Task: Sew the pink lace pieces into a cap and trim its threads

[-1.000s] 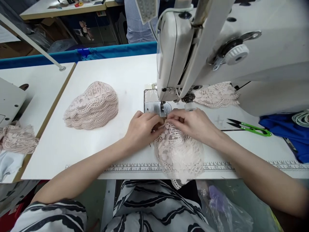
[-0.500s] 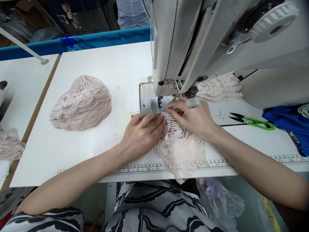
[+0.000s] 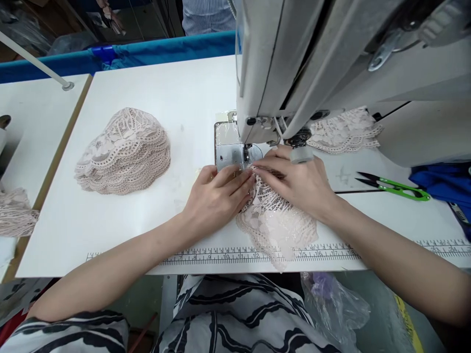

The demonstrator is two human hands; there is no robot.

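A pale pink lace piece (image 3: 279, 225) lies below the sewing machine's needle area, its lower edge over the printed ruler. My left hand (image 3: 221, 198) rests on the lace's left upper edge, fingers close together and pressing it down. My right hand (image 3: 300, 181) pinches the top edge of the lace between thumb and fingers, just right of the presser foot (image 3: 247, 153). Fingertips of both hands nearly meet in front of the metal needle plate (image 3: 228, 152). The lace edge under the fingers is partly hidden.
A stack of lace pieces (image 3: 125, 152) sits on the left of the white table (image 3: 191, 98). More lace (image 3: 346, 130) lies behind the machine arm. Green thread snips (image 3: 395, 186) and blue cloth (image 3: 441, 189) are at the right. A person in striped clothing (image 3: 208, 17) is beyond.
The camera view has shifted slightly, moving the machine and snips rightward in the picture. Both hands stay at the lace; its lower part is a little more folded and sits slightly higher.
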